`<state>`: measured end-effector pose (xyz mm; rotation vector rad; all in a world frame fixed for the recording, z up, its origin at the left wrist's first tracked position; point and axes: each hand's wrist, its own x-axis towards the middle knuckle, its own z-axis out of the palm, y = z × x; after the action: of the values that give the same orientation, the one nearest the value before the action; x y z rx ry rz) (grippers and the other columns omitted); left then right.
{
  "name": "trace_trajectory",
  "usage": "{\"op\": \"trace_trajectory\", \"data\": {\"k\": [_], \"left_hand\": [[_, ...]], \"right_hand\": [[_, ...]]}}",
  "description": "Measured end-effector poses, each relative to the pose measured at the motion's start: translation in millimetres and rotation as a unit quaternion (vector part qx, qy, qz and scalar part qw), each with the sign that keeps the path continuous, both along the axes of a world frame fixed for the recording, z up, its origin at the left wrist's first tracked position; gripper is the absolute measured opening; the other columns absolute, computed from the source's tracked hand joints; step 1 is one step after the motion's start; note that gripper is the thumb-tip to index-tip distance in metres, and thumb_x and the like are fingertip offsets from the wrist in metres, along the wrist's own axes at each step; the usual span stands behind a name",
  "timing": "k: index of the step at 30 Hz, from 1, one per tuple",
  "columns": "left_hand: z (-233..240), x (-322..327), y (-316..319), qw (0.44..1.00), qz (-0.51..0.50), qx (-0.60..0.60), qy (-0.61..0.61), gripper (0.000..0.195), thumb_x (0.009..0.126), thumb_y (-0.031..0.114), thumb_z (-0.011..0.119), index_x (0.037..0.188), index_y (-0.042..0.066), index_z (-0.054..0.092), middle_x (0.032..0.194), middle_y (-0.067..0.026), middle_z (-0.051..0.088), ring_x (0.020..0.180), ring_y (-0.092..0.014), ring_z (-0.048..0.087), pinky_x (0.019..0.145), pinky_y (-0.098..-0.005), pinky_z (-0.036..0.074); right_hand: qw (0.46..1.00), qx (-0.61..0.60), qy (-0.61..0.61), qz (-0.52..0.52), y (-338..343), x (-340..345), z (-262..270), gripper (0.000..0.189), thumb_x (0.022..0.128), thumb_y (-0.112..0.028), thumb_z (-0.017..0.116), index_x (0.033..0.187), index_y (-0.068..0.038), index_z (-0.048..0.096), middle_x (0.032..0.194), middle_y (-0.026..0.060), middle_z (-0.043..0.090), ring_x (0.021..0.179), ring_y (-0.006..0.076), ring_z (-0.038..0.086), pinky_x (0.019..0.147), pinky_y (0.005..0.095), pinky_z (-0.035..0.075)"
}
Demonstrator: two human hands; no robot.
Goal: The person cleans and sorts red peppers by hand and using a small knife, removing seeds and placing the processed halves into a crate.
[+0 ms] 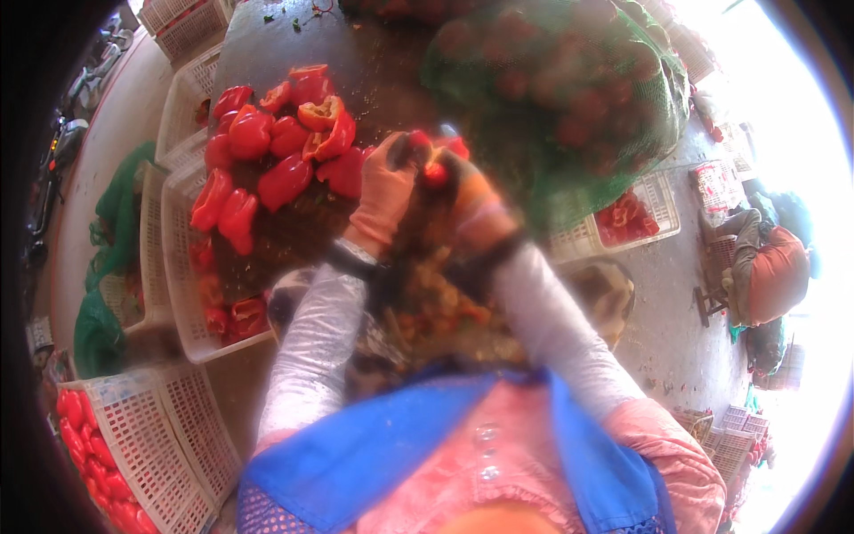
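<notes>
Both my hands, in gloves, meet over the table (373,87) around a red bell pepper (436,173), which is blurred and mostly covered by fingers. My left hand (388,180) wears a pale orange glove with dark fingertips and grips the pepper's left side. From the right, my right hand (475,193), in a blurred orange-and-yellow glove, closes on the same pepper. A small pale glint above it is too blurred to identify. Left of my hands lies a pile of halved red bell peppers (285,177), some with their cut insides showing.
A green mesh sack (620,87) of red peppers bulges at the right. White plastic crates (177,267) line the table's left side. Another crate (669,200) with cut peppers stands at the right. Blurred scraps (434,294) lie below my hands. Farther right, a person (777,274) sits.
</notes>
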<state>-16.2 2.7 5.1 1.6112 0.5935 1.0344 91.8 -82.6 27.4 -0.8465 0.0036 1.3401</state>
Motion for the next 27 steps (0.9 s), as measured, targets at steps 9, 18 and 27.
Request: {"op": "trace_trajectory", "data": {"k": [9,18,27], "left_hand": [[19.7,-20.0,16.4,0.946,-0.012,-0.295,-0.134,0.016,0.096,0.018,0.066,0.096,0.003,0.071,0.090,-0.0037,0.071,0.081,-0.009,0.063,0.072,-0.0256,0.051],[59.3,-20.2,-13.1,0.921,-0.046,0.373,0.103,0.065,0.068,-0.004,0.071,0.130,0.007,0.057,0.125,-0.0177,0.056,0.120,-0.038,0.052,0.101,-0.0431,0.046],[25.2,-0.6,-16.3,0.931,0.059,0.341,0.118,0.034,0.079,-0.001,0.057,0.112,0.005,0.062,0.099,-0.0192,0.065,0.096,-0.041,0.060,0.082,-0.0461,0.050]], "right_hand": [[0.989,0.028,-0.142,-0.041,-3.5,18.0,-18.8,0.040,0.090,-0.033,0.072,0.115,-0.003,0.065,0.103,0.0111,0.070,0.089,0.0196,0.066,0.080,0.0349,0.053],[0.993,0.060,-0.019,0.097,-18.7,53.4,8.4,0.033,0.096,-0.036,0.058,0.110,-0.006,0.063,0.105,0.0109,0.070,0.098,0.0250,0.067,0.089,0.0405,0.055],[0.957,0.080,-0.243,0.139,-3.5,34.5,5.2,0.037,0.094,-0.039,0.059,0.114,-0.007,0.063,0.099,0.0061,0.069,0.088,0.0198,0.066,0.082,0.0309,0.054]]}}
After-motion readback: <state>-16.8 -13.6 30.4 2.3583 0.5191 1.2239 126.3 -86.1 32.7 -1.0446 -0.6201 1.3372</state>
